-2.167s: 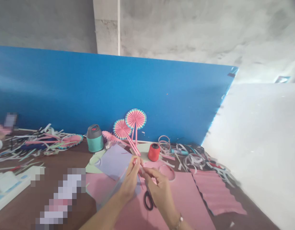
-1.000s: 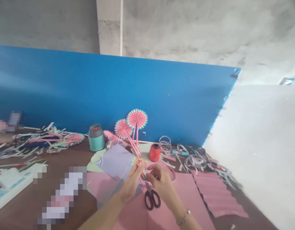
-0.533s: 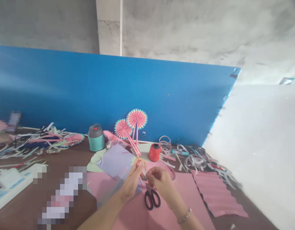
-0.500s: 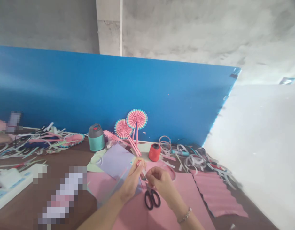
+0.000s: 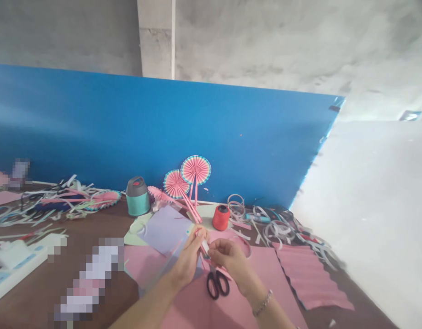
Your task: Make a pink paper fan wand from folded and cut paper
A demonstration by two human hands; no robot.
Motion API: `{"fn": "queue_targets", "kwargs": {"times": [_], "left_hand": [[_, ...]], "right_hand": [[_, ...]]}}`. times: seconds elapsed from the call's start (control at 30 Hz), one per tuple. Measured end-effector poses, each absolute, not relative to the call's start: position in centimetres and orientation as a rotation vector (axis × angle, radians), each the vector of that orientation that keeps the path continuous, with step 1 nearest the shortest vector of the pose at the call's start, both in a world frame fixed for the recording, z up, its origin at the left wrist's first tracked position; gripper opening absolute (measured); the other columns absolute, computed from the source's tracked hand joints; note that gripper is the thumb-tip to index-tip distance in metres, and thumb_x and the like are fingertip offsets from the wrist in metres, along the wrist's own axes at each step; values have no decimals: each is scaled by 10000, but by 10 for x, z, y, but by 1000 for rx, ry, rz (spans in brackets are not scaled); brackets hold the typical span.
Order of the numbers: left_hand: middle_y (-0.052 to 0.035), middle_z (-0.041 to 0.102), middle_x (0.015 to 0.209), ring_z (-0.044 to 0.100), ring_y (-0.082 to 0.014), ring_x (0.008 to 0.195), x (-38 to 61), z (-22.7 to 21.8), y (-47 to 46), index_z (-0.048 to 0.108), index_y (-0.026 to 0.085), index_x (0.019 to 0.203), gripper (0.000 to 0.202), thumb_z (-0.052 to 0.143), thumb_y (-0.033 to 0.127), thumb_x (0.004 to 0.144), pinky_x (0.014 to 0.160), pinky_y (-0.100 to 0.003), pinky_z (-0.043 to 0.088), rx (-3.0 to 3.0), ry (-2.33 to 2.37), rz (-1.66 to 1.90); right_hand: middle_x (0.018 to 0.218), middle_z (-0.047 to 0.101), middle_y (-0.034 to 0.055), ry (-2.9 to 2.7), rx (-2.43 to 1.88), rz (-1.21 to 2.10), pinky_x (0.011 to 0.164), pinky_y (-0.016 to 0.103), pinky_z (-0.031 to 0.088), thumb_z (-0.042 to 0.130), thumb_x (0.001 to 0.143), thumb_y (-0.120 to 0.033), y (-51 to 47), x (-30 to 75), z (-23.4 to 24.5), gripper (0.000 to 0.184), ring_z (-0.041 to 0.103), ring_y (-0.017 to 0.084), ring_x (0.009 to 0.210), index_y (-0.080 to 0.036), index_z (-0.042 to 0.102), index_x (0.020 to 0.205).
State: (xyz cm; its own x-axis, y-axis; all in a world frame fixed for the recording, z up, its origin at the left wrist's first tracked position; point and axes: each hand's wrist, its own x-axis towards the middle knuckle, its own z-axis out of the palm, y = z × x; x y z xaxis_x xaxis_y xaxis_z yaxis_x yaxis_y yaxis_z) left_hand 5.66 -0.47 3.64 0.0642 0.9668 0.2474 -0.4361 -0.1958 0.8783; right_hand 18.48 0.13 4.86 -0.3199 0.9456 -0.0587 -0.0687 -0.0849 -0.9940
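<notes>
My left hand (image 5: pixel 188 258) and my right hand (image 5: pixel 229 260) meet over a pink paper sheet (image 5: pixel 265 283) on the brown table (image 5: pixel 42 292). Both pinch a small pink and white folded paper piece (image 5: pixel 204 246) between their fingertips. Black-handled scissors (image 5: pixel 216 283) lie on the pink sheet just below my right hand. A lilac sheet (image 5: pixel 164 230) lies under my left hand's fingers.
Pink pleated paper fans on sticks (image 5: pixel 193 176) lean on the blue board (image 5: pixel 145 132). A teal bottle (image 5: pixel 137 197), a red thread spool (image 5: pixel 220 218), curled paper strips (image 5: pixel 282 228), a corrugated pink sheet (image 5: pixel 308 276) and a scrap pile (image 5: pixel 56 203) lie around. A white power strip (image 5: pixel 15 258) is at left.
My right hand has let go of the scissors, which now lie on the pink sheet, and has joined my left hand on the small paper piece. A person's hand at far left is gone.
</notes>
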Motion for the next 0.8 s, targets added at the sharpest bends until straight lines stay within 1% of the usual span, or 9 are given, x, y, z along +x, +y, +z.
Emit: {"fn": "queue_targets", "kwargs": {"times": [0.07,0.17,0.37,0.5,0.6,0.7,0.8], "left_hand": [[28,351,714,323,-118,614,57,37,-5,410,211,710,369,509,531,864,567,-231,348,1068,682,1462],[33,334,709,318,-114,604,57,37,-5,395,213,703,373,528,526,855,552,-226,348,1039,660,1466],[27,381,730,372,-111,590,60,39,-7,402,217,714,379,549,545,832,547,-239,398,986,610,1427],[15,418,741,440,-125,618,61,42,-9,432,212,719,383,541,563,828,569,-260,428,945,613,1432],[10,434,742,471,-138,640,62,46,-10,446,209,719,368,537,546,835,590,-277,439,899,604,1425],[15,440,734,488,-139,666,62,51,-12,423,209,705,351,562,504,835,638,-289,449,797,527,1432],[27,457,723,509,-128,687,61,56,-12,427,206,716,312,611,433,824,700,-291,453,653,407,1417]], "right_hand": [[492,565,-31,-1358,-1022,1520,457,219,327,812,506,-541,2,184,46,462,476,86,439,-158,588,635],[491,573,-26,-1372,-1013,1498,452,217,321,801,537,-543,3,183,43,459,488,90,435,-160,579,658],[465,557,-67,-1354,-1060,1504,436,196,282,785,573,-544,-1,184,44,502,488,93,416,-194,499,791],[456,525,-87,-1361,-1064,1502,438,195,294,766,591,-569,-2,183,43,513,465,86,411,-203,466,790],[438,473,-108,-1359,-1035,1496,420,190,269,752,601,-591,-1,181,38,520,438,81,393,-217,435,776],[435,421,-119,-1372,-1012,1487,403,189,240,724,624,-616,2,177,31,515,385,69,374,-226,409,744],[477,439,-97,-1425,-1031,1345,428,202,284,694,667,-616,2,175,28,482,403,76,414,-218,426,717]]}}
